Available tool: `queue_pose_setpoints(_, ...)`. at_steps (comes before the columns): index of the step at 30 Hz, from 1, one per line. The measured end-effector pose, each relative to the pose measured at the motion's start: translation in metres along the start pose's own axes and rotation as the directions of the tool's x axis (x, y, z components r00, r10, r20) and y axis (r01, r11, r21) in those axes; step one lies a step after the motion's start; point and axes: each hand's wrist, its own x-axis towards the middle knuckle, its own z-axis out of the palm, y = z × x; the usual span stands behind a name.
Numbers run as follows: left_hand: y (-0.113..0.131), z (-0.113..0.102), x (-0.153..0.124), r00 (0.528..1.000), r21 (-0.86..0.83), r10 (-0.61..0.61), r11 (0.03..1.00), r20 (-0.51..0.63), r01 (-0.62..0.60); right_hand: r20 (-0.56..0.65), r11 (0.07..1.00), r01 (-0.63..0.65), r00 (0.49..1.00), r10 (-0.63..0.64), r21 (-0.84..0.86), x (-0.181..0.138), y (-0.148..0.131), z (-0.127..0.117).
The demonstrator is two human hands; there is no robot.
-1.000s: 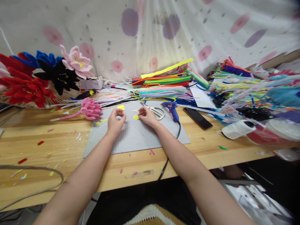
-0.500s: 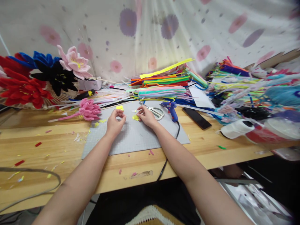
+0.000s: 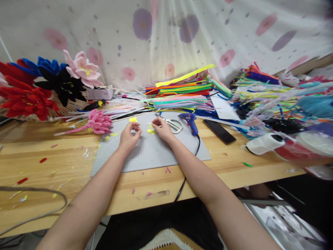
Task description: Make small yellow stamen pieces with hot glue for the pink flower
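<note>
While both forearms reach in over the counter [image 3: 70,149], the small yellow piece [image 3: 151,131] sits on the grey mat [image 3: 151,152], right by the fingertips of my right hand [image 3: 162,129] — can't tell if they touch it. Right grip: fingers bent in toward the thumb, tips partly hidden; can't confirm it has hold of anything. Left hand [image 3: 128,138] is just across from it, apart from the right one, fingers curled with a slim gap to the thumb. If something thin is pinched there, it's too small to make out.

Close in on the mat: flat yellow patch [image 3: 133,119] behind my left hand, yellow scraps [image 3: 107,138] by the mat's left edge, scissors [image 3: 171,123] partly behind my right hand. Blue glue gun [image 3: 191,121] next right, its black cord [image 3: 199,146] passing under my right forearm.

Further out: pink flower [image 3: 99,121] lying left of the mat, dark phone [image 3: 219,132] to the right, white roll [image 3: 265,143] past that. Bundles of coloured stems [image 3: 182,90] stacked along the back, yellow strip [image 3: 186,75] on top. Far left — red flower [image 3: 27,99], black flower [image 3: 63,85], blue flower [image 3: 49,66], pale pink flower [image 3: 83,68]. Floral-print curtain [image 3: 166,38] behind it all.
</note>
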Motion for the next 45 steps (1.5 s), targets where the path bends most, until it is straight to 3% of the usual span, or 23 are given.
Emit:
queue_pose_setpoints(4, 0.000, 0.000, 0.000, 0.999, -0.008, 0.016, 1.000, 0.039, -0.016, 0.033, 0.995, 0.099, 0.995, -0.099, -0.016, -0.004, -0.007, -0.005)
queue_pose_setpoints(9, 0.002, -0.001, -0.001, 0.996, -0.023, 0.011, 1.000, 0.085, -0.009, 0.169, 0.929, 0.295, 0.950, -0.261, -0.225, -0.012, -0.018, -0.010)
queue_pose_setpoints(14, 0.002, 0.000, -0.001, 0.995, -0.045, -0.004, 0.999, 0.103, 0.009, 0.248, 0.893, 0.371, 0.918, -0.310, -0.254, -0.016, -0.022, -0.011)
queue_pose_setpoints(26, -0.001, 0.000, 0.004, 0.985, -0.302, -0.081, 0.945, 0.151, 0.124, 0.255, 0.940, 0.317, 0.926, -0.278, -0.126, -0.021, -0.022, -0.006)
queue_pose_setpoints(36, -0.005, 0.003, 0.002, 0.981, -0.272, -0.083, 0.954, 0.174, 0.129, 0.341, 0.927, 0.358, 0.890, -0.303, -0.111, -0.027, -0.025, -0.004)
queue_pose_setpoints(45, -0.008, 0.003, 0.002, 0.983, -0.219, -0.055, 0.971, 0.178, 0.094, 0.339, 0.933, 0.348, 0.892, -0.300, -0.093, -0.028, -0.026, -0.005)
